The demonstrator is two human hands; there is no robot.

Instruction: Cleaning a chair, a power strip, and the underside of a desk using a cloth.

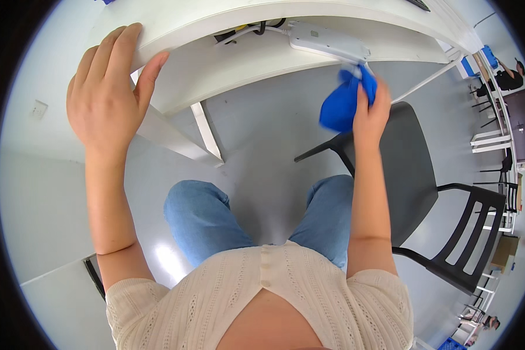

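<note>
My left hand [107, 85] rests over the front edge of a white desk [192, 26], its thumb spread from the fingers along the rim. In my right hand [374, 111] is a blue cloth [340, 103], pinched between thumb and fingers and blurred, its lower part hanging loose. The cloth's upper end is just below the end of a white power strip [323, 41]; whether they touch I cannot tell. That strip lies on the shelf [245, 61] under the desktop, with a white cable at its left end.
Black and yellow cables [262, 28] lie on the shelf left of the strip. A dark grey chair [407, 175] with a slatted back stands close on my right. White desk legs [205, 131] are ahead. At far right are a person [509, 80], more desks and a cardboard box [505, 251].
</note>
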